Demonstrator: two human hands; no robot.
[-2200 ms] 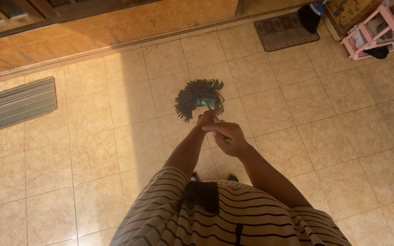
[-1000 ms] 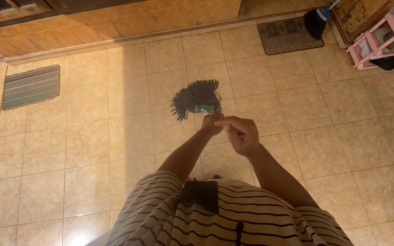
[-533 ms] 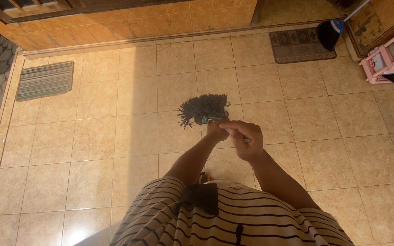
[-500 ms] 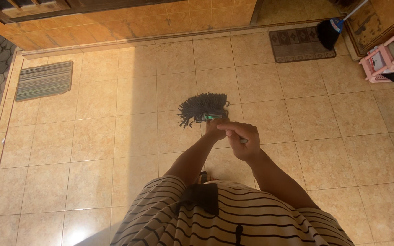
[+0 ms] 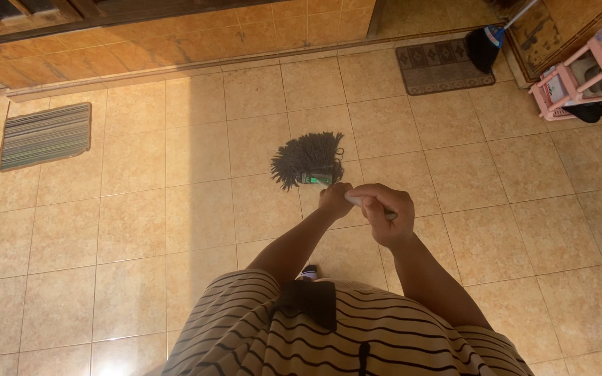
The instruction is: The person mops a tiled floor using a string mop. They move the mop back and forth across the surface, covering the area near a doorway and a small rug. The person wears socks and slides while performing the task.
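Gripping mop handle (image 5: 369,206) both hands; mop head (image 5: 308,159) unchanged, camera shifted.

Both arms stretched forward and down from striped-shirt torso, forearms converging. Left hand (image 5: 334,200) ahead, curled into fist, knuckles up. Right hand (image 5: 384,212) just behind and right of left hand, nearly touching it, fingers wrapped closed, wrist bent slightly, back of hand up.
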